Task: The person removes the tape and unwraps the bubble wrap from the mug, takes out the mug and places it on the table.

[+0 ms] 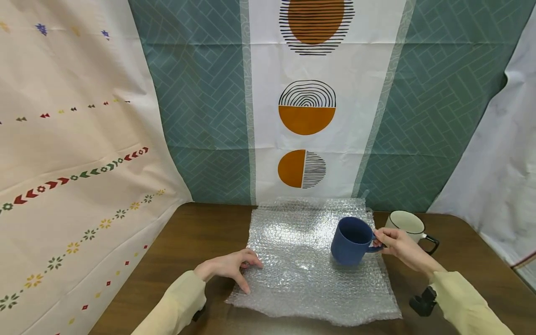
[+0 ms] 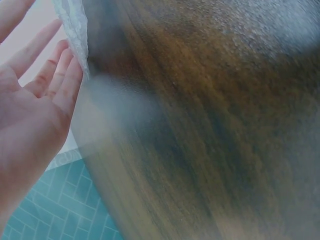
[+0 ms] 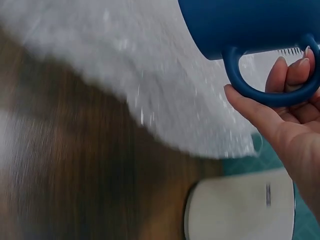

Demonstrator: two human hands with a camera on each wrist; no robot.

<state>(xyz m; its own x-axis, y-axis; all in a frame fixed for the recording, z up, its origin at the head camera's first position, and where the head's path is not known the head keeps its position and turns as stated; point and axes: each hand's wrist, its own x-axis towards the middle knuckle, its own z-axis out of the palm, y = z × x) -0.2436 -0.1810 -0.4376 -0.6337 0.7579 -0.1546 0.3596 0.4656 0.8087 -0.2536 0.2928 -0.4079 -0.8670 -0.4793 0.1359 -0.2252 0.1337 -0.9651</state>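
A blue mug (image 1: 351, 243) is upright over the right part of a sheet of bubble wrap (image 1: 297, 284); whether its base touches the sheet I cannot tell. My right hand (image 1: 399, 246) grips the mug by its handle, and in the right wrist view fingers curl through the blue handle (image 3: 267, 99). At the sheet's left edge, my left hand (image 1: 234, 268) rests with fingers spread and loosely bent. The left wrist view shows those fingertips against the bubble wrap's edge (image 2: 75, 30), with nothing gripped.
A cream mug (image 1: 404, 222) with a dark rim and black handle stands on the brown wooden table (image 1: 201, 232), just behind my right hand. Patterned cloth (image 1: 197, 107) hangs along the table's back edge, and more cloth (image 1: 83, 186) drapes at the left.
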